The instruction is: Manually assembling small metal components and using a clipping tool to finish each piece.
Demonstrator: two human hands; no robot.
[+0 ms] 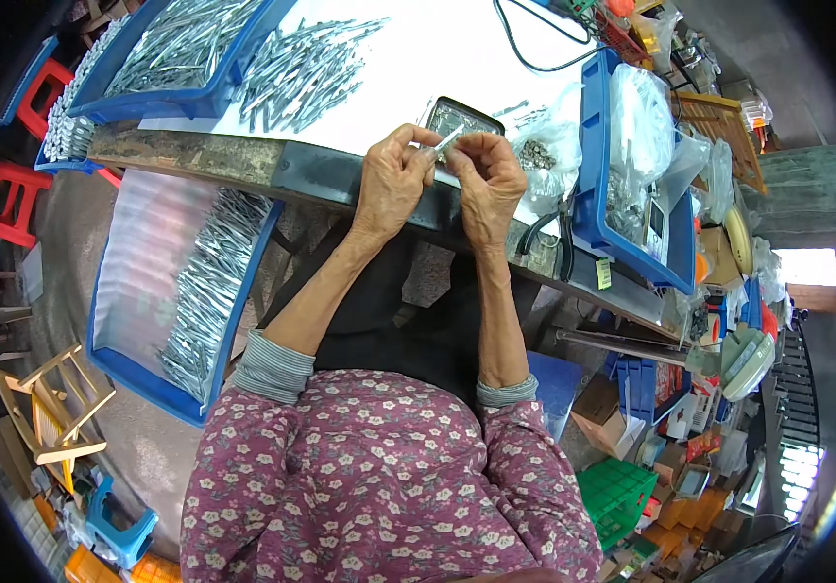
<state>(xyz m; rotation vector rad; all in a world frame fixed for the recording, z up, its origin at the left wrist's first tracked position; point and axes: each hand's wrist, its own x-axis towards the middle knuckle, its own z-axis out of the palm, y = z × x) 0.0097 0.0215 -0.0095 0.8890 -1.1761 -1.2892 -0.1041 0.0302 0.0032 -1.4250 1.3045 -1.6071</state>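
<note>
My left hand and my right hand meet over the table's front edge, fingers pinched together. Between their fingertips is a slim silvery metal piece, which both hands grip. Just beyond them lies a small dark-rimmed tray, its contents too small to make out. To the right of my right hand, a clear plastic bag holds small brownish metal parts. Black-handled pliers lie at the table edge, their handles hanging over it. A loose pile of thin metal pieces is spread on the white tabletop at the far left.
Blue bins of metal pieces stand at the far left and lower left. Another blue bin holding plastic bags bounds the right side. A black cable crosses the back. Red stools and a wooden chair stand left.
</note>
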